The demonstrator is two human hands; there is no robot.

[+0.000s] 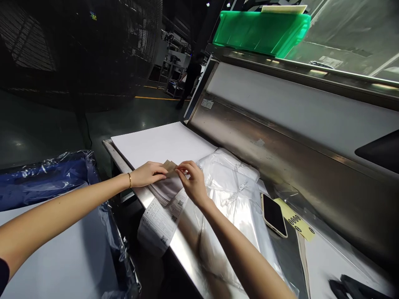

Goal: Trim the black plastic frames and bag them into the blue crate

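My left hand reaches across the metal bench edge, its fingers together on the left side of a small brown, film-like piece. Thumb and forefinger of my right hand pinch the right side of that same piece. Whether it is one sheet or a few layers I cannot tell. Beneath both hands lies a stack of pale, filmy sheets. A printed paper with square codes hangs over the bench edge just below. Large white sheets lie flat beyond my hands.
Clear plastic bags are piled right of my hands, beside a phone and a yellow card. A lined bin stands at left. A metal panel rises behind, with a green tray above. A person is far off.
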